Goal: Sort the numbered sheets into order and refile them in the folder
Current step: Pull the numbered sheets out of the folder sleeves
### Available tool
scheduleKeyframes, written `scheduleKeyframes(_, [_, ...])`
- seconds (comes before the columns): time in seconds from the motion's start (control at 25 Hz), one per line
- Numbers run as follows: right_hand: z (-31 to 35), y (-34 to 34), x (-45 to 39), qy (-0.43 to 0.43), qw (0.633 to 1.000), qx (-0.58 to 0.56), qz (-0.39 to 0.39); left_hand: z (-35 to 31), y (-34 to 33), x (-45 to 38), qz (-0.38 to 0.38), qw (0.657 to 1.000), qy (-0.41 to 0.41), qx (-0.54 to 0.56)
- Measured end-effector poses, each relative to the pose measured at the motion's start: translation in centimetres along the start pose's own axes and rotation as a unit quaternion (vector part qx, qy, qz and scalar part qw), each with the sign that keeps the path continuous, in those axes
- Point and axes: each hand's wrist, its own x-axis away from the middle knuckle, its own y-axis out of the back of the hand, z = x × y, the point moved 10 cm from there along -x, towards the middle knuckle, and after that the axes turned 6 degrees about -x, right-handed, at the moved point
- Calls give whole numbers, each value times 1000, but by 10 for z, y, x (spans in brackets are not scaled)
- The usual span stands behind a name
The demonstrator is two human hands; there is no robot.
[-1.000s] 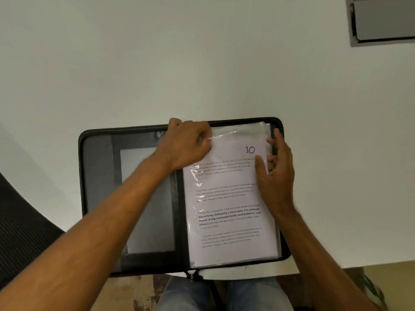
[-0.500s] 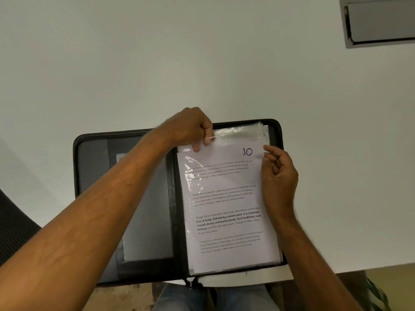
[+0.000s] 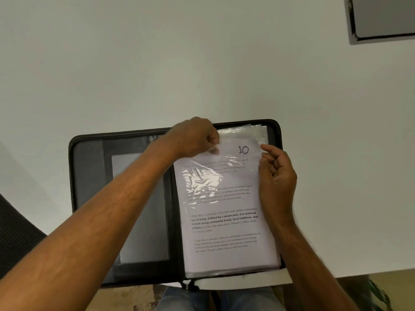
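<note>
I see the black folder (image 3: 89, 198) open at lower centre on the white table (image 3: 202, 63). My left hand (image 3: 193, 136) pinches the clear sleeve's (image 3: 238, 131) top edge. Sheet 10 (image 3: 224, 221) lies centre-right. My right hand (image 3: 277, 178), fingers curled, pinches its right edge.

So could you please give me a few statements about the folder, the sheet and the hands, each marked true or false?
1. The folder lies open on the table. True.
2. The top sheet is marked 7. False: it is marked 10.
3. The left hand pinches the plastic sleeve near its top edge. True.
4. The right hand lies flat on the table, away from the folder. False: it is at the sheet's right edge, fingers curled.
5. The sheet is blank apart from its number. False: it carries printed paragraphs.
</note>
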Motion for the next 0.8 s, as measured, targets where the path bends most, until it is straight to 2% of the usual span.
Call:
scheduleKeyframes(0.12, [-11, 0, 0, -34, 999, -10, 26, 12, 23, 4, -118, 992, 22, 26])
scheduleKeyframes(0.24, [-24, -1, 3, -70, 995, -22, 63, 21, 57, 8, -267, 960, 44, 76])
scheduleKeyframes(0.4, [-38, 0, 4, -110, 991, -30, 66, 34, 99, 2, -355, 925, 73, 111])
scheduleKeyframes(0.56, [-48, -1, -4, -128, 989, -4, 67, 40, 135, 2, -395, 910, 100, 76])
scheduleKeyframes(0.64, [-51, 1, -9, -132, 990, 8, 57, 58, 132, -1, -358, 905, 87, 213])
scheduleKeyframes(0.72, [-52, 2, -10, -135, 989, 11, 54, 75, 118, 2, -307, 877, 73, 362])
scheduleKeyframes(0.8, [-52, 1, -9, -134, 989, 7, 54, 95, 99, 14, -297, 857, 106, 407])
